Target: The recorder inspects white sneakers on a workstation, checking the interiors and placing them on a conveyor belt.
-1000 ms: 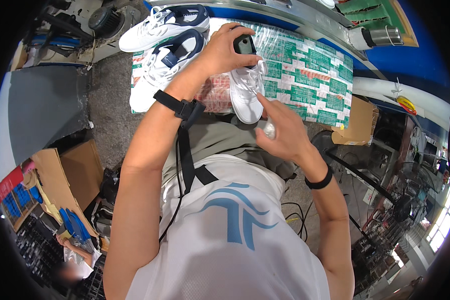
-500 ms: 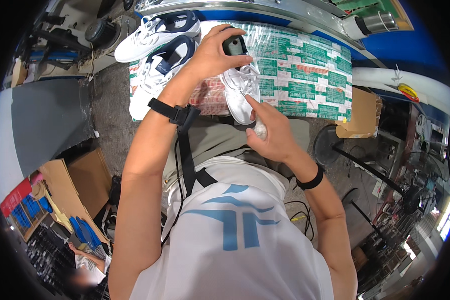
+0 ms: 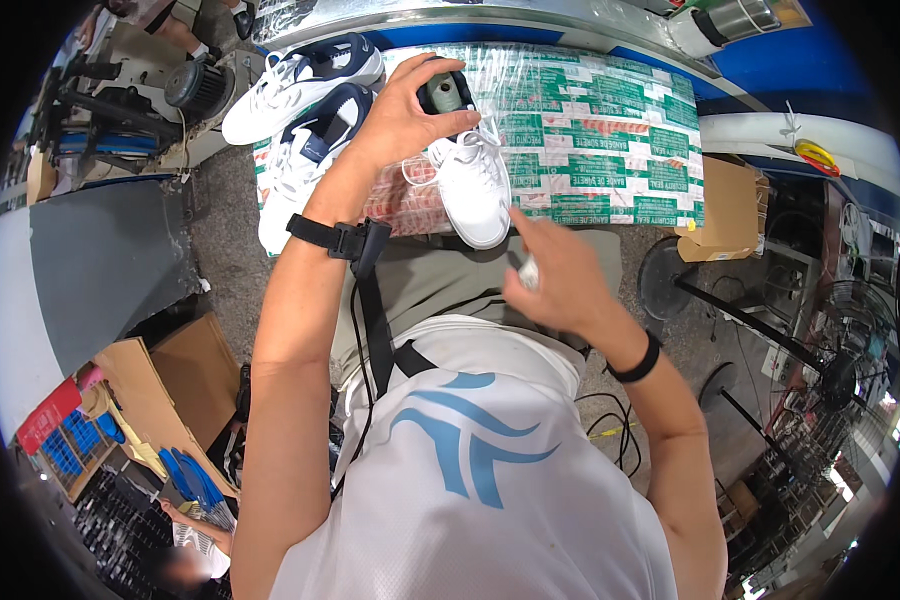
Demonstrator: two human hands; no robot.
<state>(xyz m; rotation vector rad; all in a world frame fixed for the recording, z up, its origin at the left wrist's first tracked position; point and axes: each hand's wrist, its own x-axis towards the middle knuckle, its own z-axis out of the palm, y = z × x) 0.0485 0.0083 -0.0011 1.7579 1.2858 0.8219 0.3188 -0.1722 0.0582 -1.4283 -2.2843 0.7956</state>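
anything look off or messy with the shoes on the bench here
Nothing looks damaged or spilled. The left hand grips the heel of a white sneaker whose toe overhangs the bench's near edge, laces loose. Two more sneakers lie tilted across each other at the left end of the green-printed covering.

White sneaker (image 3: 470, 185), green-and-white patterned sheet (image 3: 590, 130)

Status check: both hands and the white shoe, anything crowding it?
Left hand gripping heel end of white lace-up sneaker on green-and-white printed sheet. Right hand holds small pale object near the toe, contact unclear. Two white-and-navy sneakers lie left, apart.
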